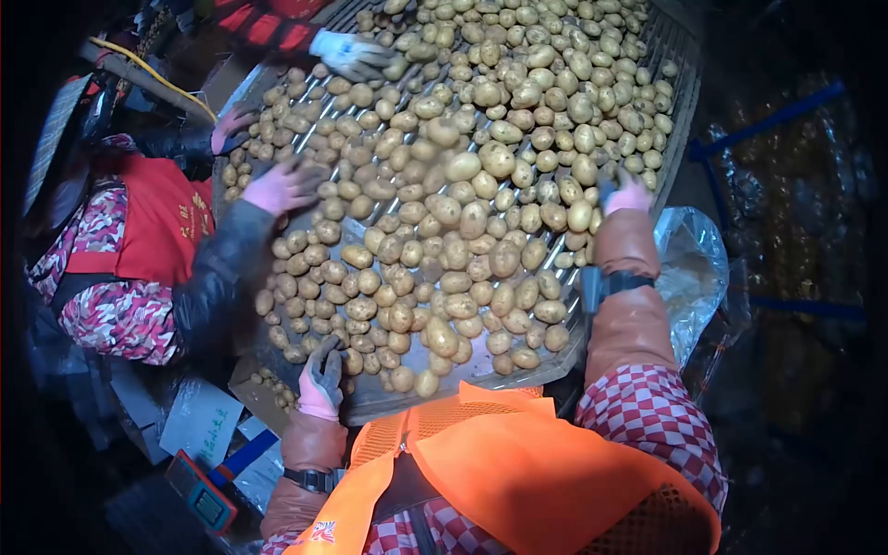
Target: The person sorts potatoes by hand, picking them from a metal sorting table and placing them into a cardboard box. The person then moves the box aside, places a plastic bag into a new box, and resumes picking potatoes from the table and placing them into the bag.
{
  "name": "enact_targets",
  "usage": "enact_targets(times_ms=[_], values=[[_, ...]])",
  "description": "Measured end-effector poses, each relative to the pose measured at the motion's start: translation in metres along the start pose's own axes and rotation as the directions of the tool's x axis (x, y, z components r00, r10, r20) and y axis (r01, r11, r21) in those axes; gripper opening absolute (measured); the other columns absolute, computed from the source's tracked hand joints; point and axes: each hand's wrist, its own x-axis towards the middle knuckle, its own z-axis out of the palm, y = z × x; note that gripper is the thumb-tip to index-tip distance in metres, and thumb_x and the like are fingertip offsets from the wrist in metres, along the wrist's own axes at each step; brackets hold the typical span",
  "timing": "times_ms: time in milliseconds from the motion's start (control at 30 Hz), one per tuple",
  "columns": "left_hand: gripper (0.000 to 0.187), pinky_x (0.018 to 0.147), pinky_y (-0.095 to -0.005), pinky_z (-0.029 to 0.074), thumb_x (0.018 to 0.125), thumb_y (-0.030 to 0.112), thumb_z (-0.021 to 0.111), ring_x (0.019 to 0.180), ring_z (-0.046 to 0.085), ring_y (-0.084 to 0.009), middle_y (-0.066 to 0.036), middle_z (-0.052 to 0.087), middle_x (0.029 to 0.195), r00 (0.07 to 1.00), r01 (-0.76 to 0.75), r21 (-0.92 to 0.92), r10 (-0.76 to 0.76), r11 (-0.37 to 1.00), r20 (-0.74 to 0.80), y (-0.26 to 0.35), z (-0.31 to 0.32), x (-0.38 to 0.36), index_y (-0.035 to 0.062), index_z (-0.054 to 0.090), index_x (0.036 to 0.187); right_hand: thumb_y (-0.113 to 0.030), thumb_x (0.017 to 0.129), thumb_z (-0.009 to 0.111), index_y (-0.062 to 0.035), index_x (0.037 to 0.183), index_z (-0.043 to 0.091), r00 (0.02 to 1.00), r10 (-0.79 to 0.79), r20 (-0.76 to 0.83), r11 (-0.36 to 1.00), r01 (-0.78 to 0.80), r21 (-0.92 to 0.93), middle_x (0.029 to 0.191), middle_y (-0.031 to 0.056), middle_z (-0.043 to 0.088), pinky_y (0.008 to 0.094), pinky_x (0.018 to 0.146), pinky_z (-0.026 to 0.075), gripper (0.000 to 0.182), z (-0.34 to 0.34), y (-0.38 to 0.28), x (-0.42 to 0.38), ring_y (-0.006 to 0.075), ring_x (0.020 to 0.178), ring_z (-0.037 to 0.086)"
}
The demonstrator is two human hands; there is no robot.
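Many potatoes (444,338) cover a slatted metal table (680,111). My left hand (321,379), in a pink and grey glove, is at the table's near left edge beside several potatoes; its fingers are apart and it holds nothing. On the right side, my right hand (626,192), in a similar glove, reaches to the edge of the potato pile, its fingers spread against the potatoes. No potato is visibly gripped in either hand.
At the left, a co-worker in a red apron (166,217) has pink-gloved hands over the potatoes. Another person's white-gloved hand (351,55) touches potatoes at the top. Clear plastic bags (689,268) hang at the right; boxes (199,421) and a scale display (202,495) stand lower left.
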Motion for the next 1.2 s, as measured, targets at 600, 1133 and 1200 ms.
enact_targets(times_ms=[600,1133,1200], values=[[0.033,0.090,-0.0286,0.051,0.099,0.013,0.059,0.101,0.065,-0.0180,-0.011,0.068,0.117,0.982,0.071,-0.071,-0.057,0.995,0.182,0.020,0.034,0.033,-0.0007,0.061,0.130,-0.023,0.089,0.069,-0.0107,0.124,0.068,0.975,0.158,0.155,0.910,-0.205,0.360,0.117,0.0155,0.069,0.0338,0.094,0.049,0.038,-0.027,0.034,0.053,0.0251,0.106,0.066],[0.028,0.086,-0.0297,0.052,0.094,0.014,0.068,0.099,0.063,-0.0158,-0.009,0.069,0.110,0.966,-0.054,0.163,0.010,0.985,0.260,0.022,0.057,0.049,0.0020,0.067,0.120,-0.022,0.086,0.058,-0.0016,0.140,0.052,0.843,0.078,0.532,0.399,-0.515,0.758,0.105,0.0089,0.065,0.0327,0.084,0.052,0.058,-0.010,0.018,0.022,0.0189,0.084,0.062],[0.034,0.085,-0.0291,0.052,0.093,0.012,0.069,0.097,0.062,-0.0146,-0.008,0.068,0.108,0.963,-0.005,0.044,-0.007,0.999,0.270,0.013,0.057,0.047,0.0021,0.064,0.124,-0.029,0.088,0.062,-0.0022,0.129,0.062,0.863,0.166,0.478,0.162,-0.502,0.850,0.101,0.0067,0.064,0.0322,0.077,0.051,0.048,-0.031,0.018,0.018,0.0174,0.085,0.060]])
